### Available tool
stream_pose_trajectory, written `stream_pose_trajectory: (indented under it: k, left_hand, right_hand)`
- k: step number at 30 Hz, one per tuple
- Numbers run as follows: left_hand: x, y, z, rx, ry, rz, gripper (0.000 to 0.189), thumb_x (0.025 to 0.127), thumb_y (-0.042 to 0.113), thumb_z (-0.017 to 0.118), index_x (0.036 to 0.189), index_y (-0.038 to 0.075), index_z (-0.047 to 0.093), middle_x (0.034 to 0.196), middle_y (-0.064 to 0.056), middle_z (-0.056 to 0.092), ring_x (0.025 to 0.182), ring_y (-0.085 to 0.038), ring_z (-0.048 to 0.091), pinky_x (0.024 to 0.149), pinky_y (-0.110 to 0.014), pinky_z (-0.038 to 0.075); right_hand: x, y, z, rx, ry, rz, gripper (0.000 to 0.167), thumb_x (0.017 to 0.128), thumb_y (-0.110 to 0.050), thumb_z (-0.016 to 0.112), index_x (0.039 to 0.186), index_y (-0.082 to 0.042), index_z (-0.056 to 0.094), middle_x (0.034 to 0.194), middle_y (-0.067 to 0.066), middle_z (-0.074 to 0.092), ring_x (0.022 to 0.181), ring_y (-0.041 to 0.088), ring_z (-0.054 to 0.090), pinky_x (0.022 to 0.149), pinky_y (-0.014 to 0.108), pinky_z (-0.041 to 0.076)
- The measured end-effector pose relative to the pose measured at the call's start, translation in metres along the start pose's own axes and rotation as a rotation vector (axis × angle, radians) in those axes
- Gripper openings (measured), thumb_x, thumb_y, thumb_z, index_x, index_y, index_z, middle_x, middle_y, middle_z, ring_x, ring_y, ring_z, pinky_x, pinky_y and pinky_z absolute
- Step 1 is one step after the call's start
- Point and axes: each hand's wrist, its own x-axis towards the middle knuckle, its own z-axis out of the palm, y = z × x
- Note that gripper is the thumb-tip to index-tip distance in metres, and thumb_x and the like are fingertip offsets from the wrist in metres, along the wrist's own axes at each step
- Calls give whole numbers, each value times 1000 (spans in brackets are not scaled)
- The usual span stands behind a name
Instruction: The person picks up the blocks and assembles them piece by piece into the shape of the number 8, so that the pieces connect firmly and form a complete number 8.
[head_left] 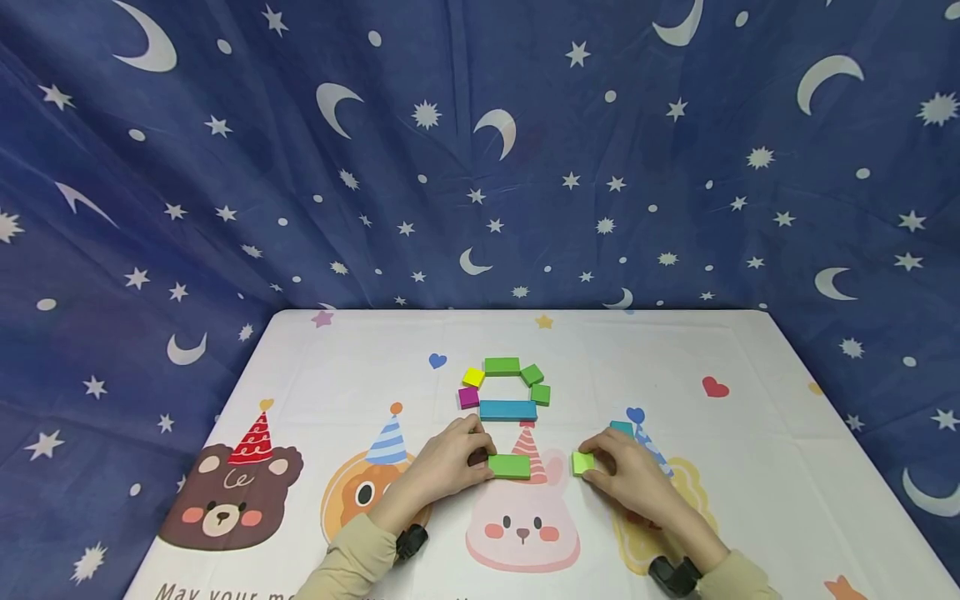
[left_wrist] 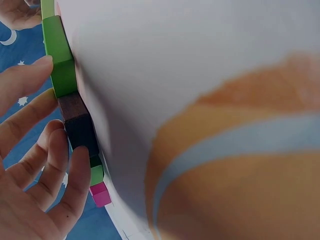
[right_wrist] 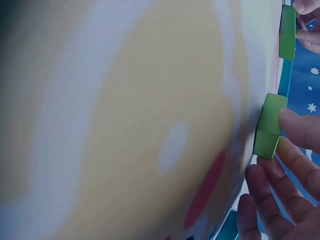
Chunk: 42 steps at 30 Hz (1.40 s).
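Note:
My left hand [head_left: 448, 461] pinches the left end of a long green block [head_left: 510, 467] lying over the printed rabbit's hat. Beside that end, partly hidden beneath the fingers, is a dark brown block [left_wrist: 79, 120]. Across from it, my right hand [head_left: 633, 471] holds a small light green block [head_left: 582, 464] between thumb and fingertips, a short gap right of the long one. A teal block [head_left: 622, 427] lies just behind the right hand's knuckles.
Beyond the hands, blocks form a ring: a blue bar [head_left: 508, 410] in front, a green bar [head_left: 502, 367] at the back, a yellow block [head_left: 473, 377] and a purple block [head_left: 468, 397] on the left, two green blocks [head_left: 540, 395] on the right. A blue starry curtain [head_left: 480, 167] hangs behind the table.

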Motion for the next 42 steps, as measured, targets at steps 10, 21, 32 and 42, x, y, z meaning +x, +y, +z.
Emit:
stream_pose_trajectory:
  k: [10,21,32,42]
  left_hand:
    - [0,0,0,3,1,4,16,79,27,77,92,19,71,91,2,52,79,-7,41,62,-17,34]
    - [0,0,-2,2,3,7,16,79,27,77,92,19,71,91,1,52,79,-7,41,62,-17,33]
    - [0,0,-2,5,0,7,16,80,27,77,92,19,71,91,1,52,79,-7,41,62,-18,33]
    - [0,0,-2,-5,-5,7,15,80,27,77,92,19,71,91,1,52,79,-7,41,61,-18,32]
  right_hand:
    - [8,-11,8,23,-14,35,26,75,-20,80,98,-22,68,93,-11,59,87,8,51,81,31,48]
    - [17,-24,14,32,-3,37,26,74,-21,81,97,-21,69,91,-10,59,86,10,51,80,31,47]
    - [24,-29,18,36,-17,38,25,74,-22,81,96,-21,69,89,-8,58,84,9,49,78,30,46]
    - [29,-34,22,41,-21,54,27,74,-22,82,97,-20,69,87,-8,57,83,10,50,76,28,45]
